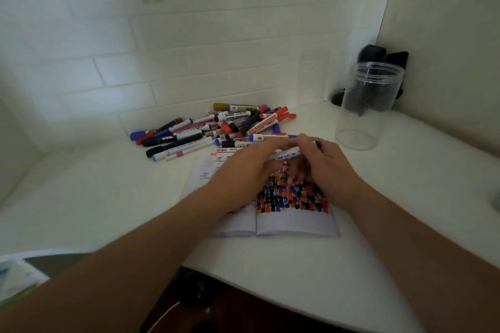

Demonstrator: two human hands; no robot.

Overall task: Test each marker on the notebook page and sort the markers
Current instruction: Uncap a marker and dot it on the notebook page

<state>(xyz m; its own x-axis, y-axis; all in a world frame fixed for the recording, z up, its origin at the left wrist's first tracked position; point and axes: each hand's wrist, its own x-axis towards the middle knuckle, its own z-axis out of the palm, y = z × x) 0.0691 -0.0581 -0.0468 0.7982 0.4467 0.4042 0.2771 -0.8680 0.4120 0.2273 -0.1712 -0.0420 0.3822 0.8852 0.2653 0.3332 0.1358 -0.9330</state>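
Note:
An open notebook (295,220) lies on the white counter, its right page covered with red, blue, black and orange marks. Above it both hands hold one white marker (289,154) lying crosswise. My left hand (249,167) grips its left end and my right hand (322,167) grips its right end, where a dark tip or cap shows. A pile of several markers (216,127) in red, blue, black and white lies just behind the notebook, against the tiled wall.
A clear plastic jar (365,105) stands open at the back right corner, with dark objects (378,57) behind it by the wall. The counter's front edge (270,286) runs below my forearms. Papers (19,278) show at the lower left.

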